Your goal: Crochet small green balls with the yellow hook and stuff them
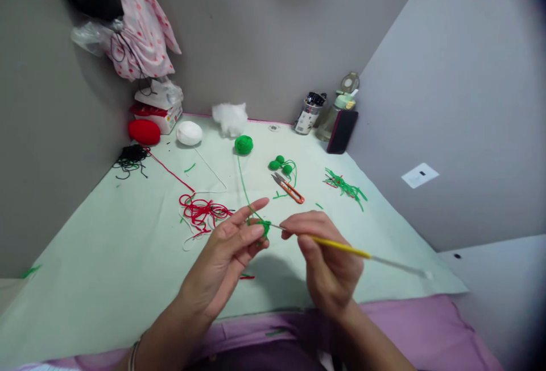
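Between the thumb and fingers of my left hand (226, 257) is a small green crochet piece (265, 227). A strand of green yarn runs over that hand's raised index finger, back to a green yarn ball (244, 144). My right hand (326, 260) grips a crochet hook (341, 246) with a yellow handle, held like a pen. Its thin metal tip points left and meets the green piece; whether it passes through a stitch is too small to tell. The hook's grey rear end sticks out to the right.
Orange thread snips (293, 192) lie beyond my hands, near small green balls (280, 164). Tangled red yarn (202, 211) is at left, green scraps (345, 186) at right. Behind are a white yarn ball (189, 133), red yarn (144, 131), stuffing (230, 119), a phone (342, 132) and a bottle (327, 120).
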Tool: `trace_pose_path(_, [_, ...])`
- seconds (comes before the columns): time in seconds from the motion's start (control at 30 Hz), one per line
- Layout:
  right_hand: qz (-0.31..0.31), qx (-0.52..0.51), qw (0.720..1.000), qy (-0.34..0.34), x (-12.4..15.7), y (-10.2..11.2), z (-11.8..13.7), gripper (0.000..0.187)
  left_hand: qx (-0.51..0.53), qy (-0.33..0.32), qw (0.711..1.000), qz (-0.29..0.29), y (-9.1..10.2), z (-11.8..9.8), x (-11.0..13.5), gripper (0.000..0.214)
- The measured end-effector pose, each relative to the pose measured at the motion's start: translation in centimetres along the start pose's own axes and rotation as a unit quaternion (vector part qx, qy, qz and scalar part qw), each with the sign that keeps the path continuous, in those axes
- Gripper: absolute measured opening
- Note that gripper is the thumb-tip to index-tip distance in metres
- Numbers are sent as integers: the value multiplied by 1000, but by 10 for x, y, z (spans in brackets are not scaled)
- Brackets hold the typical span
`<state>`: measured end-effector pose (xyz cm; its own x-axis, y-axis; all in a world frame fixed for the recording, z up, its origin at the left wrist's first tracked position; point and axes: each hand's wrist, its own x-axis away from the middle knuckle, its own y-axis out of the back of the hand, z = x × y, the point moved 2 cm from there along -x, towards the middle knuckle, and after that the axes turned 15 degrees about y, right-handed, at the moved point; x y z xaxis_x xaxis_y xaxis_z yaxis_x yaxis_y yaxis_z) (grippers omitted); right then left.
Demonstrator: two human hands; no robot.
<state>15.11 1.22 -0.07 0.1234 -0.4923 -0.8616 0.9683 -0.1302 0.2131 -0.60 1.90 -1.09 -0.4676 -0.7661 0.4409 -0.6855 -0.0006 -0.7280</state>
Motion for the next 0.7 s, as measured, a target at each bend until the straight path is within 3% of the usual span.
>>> trace_pose_path(0.1, [-52,-165,978,-116,-1,-1,-8,20,-38,-45,998,-13,2,-1,1,50])
trace_pose_path(0.17, [-63,-215,964,-144,-1,-5,-11,19,-70,-69,995,-23,3,0,0,49])
trace_pose_path(0.33, [-36,-104,991,-75,-5,-10,-5,18,-92,-76,993,-12,2,3,-3,50])
trace_pose_path(0.47, [-7,-56,997,-55,-2,-10,0,23,-75,-91,993,-32,1,5,-3,45])
trace_pose_path(0.6, [76,92,991,52,1,-8,3,31,-24,-47,999,-12,1,6,-5,51])
trace_pose_path(0.7, [29,37,999,-3,-2,-2,-2,24,1,6,1000,6,4,5,-7,45])
